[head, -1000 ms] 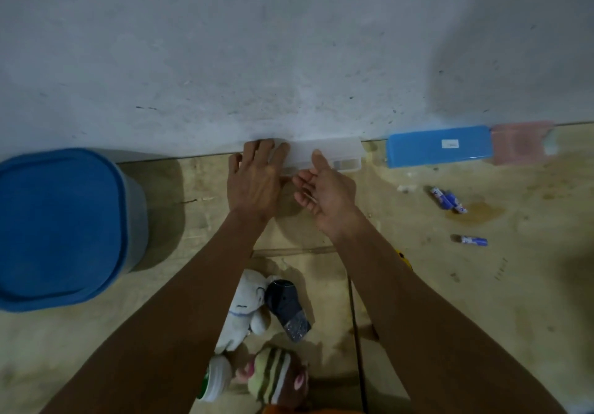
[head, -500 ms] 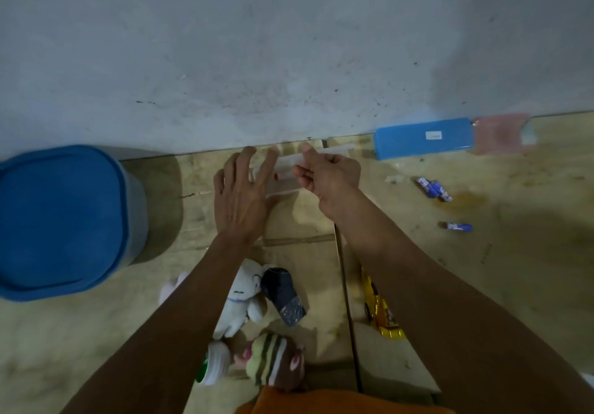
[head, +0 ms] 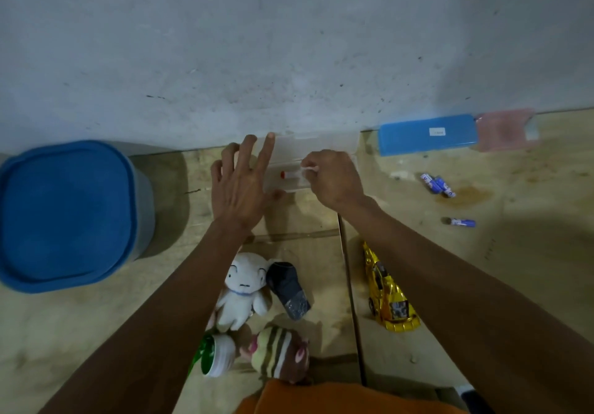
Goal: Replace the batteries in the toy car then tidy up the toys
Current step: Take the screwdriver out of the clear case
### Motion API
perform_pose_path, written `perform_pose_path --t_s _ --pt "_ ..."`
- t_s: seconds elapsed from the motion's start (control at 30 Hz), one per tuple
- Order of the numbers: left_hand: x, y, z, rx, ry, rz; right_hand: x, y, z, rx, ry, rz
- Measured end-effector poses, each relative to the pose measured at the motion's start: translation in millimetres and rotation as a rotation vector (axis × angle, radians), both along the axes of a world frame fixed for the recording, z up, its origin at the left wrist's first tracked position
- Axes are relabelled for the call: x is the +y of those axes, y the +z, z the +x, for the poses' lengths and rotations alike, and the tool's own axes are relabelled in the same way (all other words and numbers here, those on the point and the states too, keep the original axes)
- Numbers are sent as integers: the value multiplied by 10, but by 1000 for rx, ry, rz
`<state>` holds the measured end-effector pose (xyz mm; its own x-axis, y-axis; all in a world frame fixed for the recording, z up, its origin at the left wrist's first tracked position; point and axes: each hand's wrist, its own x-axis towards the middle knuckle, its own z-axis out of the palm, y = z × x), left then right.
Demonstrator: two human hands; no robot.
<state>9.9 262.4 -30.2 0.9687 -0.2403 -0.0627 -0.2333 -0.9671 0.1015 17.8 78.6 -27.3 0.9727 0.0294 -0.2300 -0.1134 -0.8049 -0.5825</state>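
Note:
A clear plastic box (head: 324, 142) lies open against the wall. In it lies a white battery with a red end (head: 291, 174). My left hand (head: 241, 185) rests flat on the box's left side, fingers straight and spread. My right hand (head: 334, 179) pinches the right end of that white battery with fingertips curled. The gold toy car (head: 390, 298) lies on the floor under my right forearm. Two blue batteries (head: 437, 184) lie together to the right, and a third blue battery (head: 463, 222) lies alone below them.
A blue-lidded bin (head: 64, 214) stands at the left. A blue case (head: 427, 134) and a pink case (head: 504, 127) lie along the wall. A white plush (head: 244, 288), a dark pouch (head: 287, 288), a striped plush (head: 279, 349) and a green-and-white cup (head: 215, 356) sit near me.
The clear box went from shut to open. My right hand moved into it and pinched the white battery. My left hand slid slightly left, staying flat.

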Motion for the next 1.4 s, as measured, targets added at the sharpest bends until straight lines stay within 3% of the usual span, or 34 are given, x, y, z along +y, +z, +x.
perform_pose_path --t_s 0.1,0.23,0.53,0.67,0.77,0.87,1.0,1.1,1.4 --pt "-11 21 53 36 23 34 65 -77 4 -41 152 -229" --pt "-7 36 132 89 60 73 79 -116 -16 -108 253 -343" --pt "-29 27 117 94 73 55 27 -110 21 -163 263 -326" --pt "-27 33 104 97 86 42 -58 -53 -31 -296 247 -227" --pt "-33 45 111 109 101 24 -139 56 -102 -431 120 -143" --pt "-39 70 103 117 109 14 -278 250 -189 -425 -143 143" --pt "-45 92 79 123 122 5 -565 481 -426 -115 -645 627" --pt "-87 142 35 127 144 -30 -852 558 -660 -1 -848 832" --pt "-848 390 -782 110 163 -290 -1421 545 -1337 28 -947 909"
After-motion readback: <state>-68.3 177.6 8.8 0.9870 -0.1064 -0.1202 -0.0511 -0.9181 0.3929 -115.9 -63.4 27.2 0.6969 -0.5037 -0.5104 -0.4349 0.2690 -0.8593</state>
